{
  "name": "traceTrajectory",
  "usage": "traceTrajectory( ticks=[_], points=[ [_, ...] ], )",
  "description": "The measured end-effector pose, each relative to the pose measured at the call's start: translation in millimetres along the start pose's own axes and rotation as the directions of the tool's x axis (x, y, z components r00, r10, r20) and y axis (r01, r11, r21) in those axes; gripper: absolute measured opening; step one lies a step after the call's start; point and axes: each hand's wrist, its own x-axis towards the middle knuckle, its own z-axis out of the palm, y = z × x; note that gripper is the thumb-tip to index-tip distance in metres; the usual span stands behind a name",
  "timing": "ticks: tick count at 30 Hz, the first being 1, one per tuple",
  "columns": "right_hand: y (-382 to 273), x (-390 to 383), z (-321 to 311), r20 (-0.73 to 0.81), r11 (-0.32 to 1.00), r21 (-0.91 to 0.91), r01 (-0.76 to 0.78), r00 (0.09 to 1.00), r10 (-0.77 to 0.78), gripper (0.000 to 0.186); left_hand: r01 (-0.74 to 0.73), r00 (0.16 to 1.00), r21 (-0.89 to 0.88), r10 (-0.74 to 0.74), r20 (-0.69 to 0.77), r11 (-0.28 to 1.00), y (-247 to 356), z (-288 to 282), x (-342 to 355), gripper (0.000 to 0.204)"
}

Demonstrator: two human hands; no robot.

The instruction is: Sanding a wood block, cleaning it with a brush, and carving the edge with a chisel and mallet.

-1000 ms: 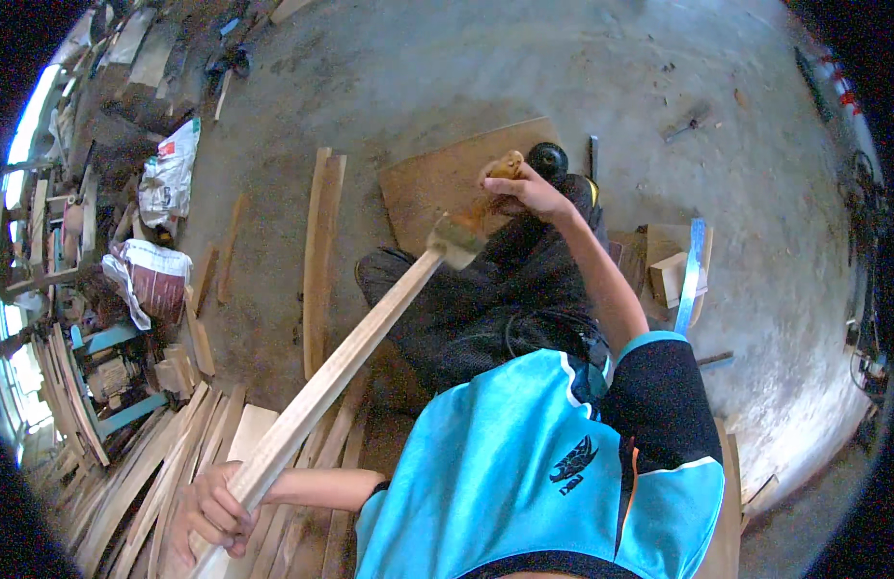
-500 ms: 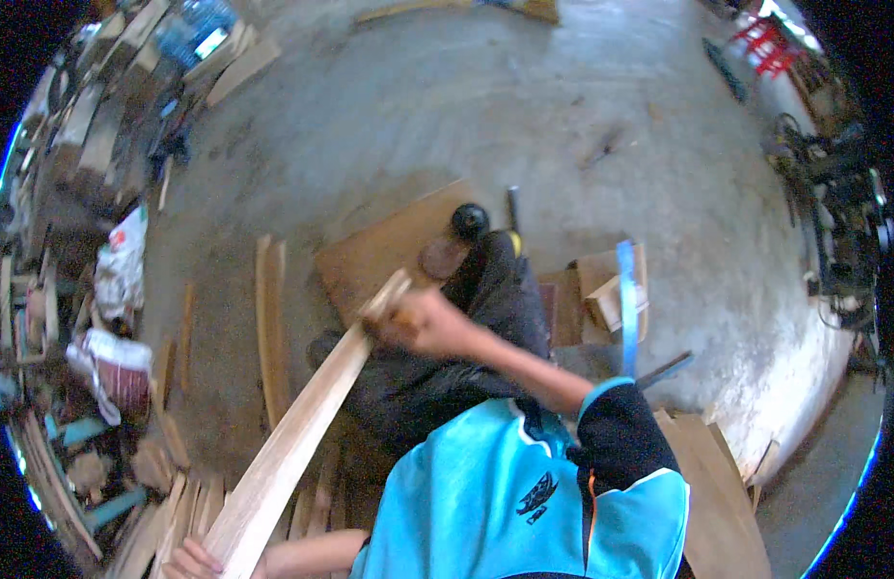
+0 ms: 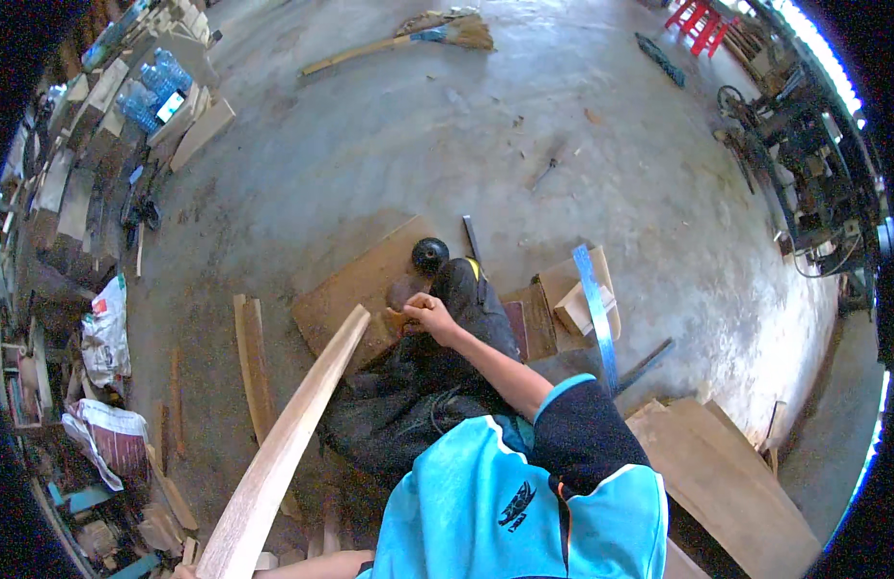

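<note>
A long, pale, slightly curved wooden slat (image 3: 283,444) slants from the lower left up to its narrow tip near my knees. At its lower end my left hand (image 3: 184,572), mostly cut off by the picture's edge, is closed around it. My right hand (image 3: 429,315) is beside the slat's upper tip, apart from it, with fingers closed. A small orange-brown piece shows at its fingertips, too small to name. Beyond that hand, a brown board (image 3: 355,280) lies on the floor, with a round black object (image 3: 429,255) at its right edge.
Wooden strips (image 3: 252,357) lie left of the slat. To the right are a blue straight strip (image 3: 597,314), an open cardboard box (image 3: 563,280) and brown sheets (image 3: 727,473). Timber and water bottles (image 3: 157,92) line the left side; a broom (image 3: 408,43) lies far off.
My right hand has come off the slat's upper end and is now to the right of its tip. My left hand stays at the lower end. The whole view has shifted.
</note>
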Motion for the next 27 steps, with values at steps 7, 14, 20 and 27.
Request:
traceTrajectory(
  ticks=[7, 14, 20, 27],
  points=[
    [-127.5, -85.2, 113.9, 0.442, 0.973, 0.193, 0.126, 0.874, -0.201, 0.012, -0.113, 0.979, 0.233, 0.068, 0.194, 0.966, -20.9, -6.2, 4.7, 0.050],
    [-102.2, -69.2, 105.7, 0.452, 0.976, 0.213, -0.035, 0.889, -0.067, 0.013, 0.052, 0.994, 0.173, -0.034, -0.107, 0.983, -33.9, -21.9, -15.5, 0.033],
    [-7.2, 42.1, 30.3, -0.031, 0.998, 0.060, 0.029, 0.999, -0.027, 0.011, 0.026, 0.996, 0.401, 0.010, -0.087, 0.916, -10.5, -17.2, -13.5, 0.044],
    [-66.1, -15.5, 111.2, 0.494, 0.767, -0.227, 0.600, 0.750, -0.440, 0.005, -0.188, 0.919, 0.624, 0.360, -0.161, 0.758, 25.8, -15.3, -6.6, 0.041]
  ],
)
